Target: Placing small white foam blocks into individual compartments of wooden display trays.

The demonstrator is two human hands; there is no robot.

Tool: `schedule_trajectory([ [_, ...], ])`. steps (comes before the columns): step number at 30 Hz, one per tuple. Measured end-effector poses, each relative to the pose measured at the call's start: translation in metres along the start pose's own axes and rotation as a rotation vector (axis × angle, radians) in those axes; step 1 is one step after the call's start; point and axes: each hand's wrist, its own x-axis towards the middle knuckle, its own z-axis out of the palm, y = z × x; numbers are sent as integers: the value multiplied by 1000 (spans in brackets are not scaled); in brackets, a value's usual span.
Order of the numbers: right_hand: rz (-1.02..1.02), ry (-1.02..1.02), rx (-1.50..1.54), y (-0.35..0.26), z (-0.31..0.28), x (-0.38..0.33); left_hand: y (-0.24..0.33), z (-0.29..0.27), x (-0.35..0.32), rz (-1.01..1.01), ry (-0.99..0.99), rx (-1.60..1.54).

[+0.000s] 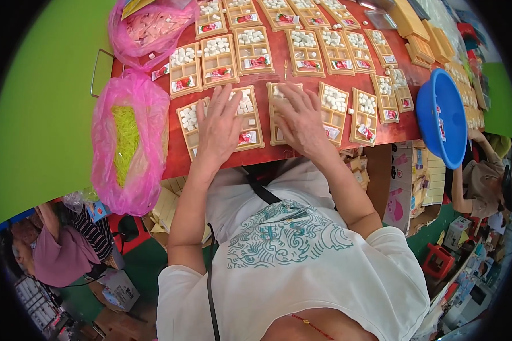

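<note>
Several tan divided trays lie in rows on a red table (176, 153); their compartments hold white cubes and small red packets. My left hand (219, 128) rests flat, fingers spread, on the near-left trays (189, 120). Over another tray (279, 94) just right of it, my right hand (300, 119) lies palm down with fingers apart. Neither hand visibly grips anything. More filled trays (333, 108) sit right of my right hand.
A pink bag with yellow strips (128, 142) lies at the table's left end; another pink bag of pale pieces (151, 28) sits behind it. A blue basin (441, 116) overhangs the right end. Stacked tan trays (421, 34) stand at back right. Other people sit lower left and right.
</note>
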Motion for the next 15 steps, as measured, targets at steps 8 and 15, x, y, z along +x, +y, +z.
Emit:
schedule_trajectory([
  [8,-188,-130,-128,-19,30,20,8,-10,-22,-129,125,-128],
  [15,-138,-6,76,-9,28,22,6,-10,-31,-132,153,-127],
])
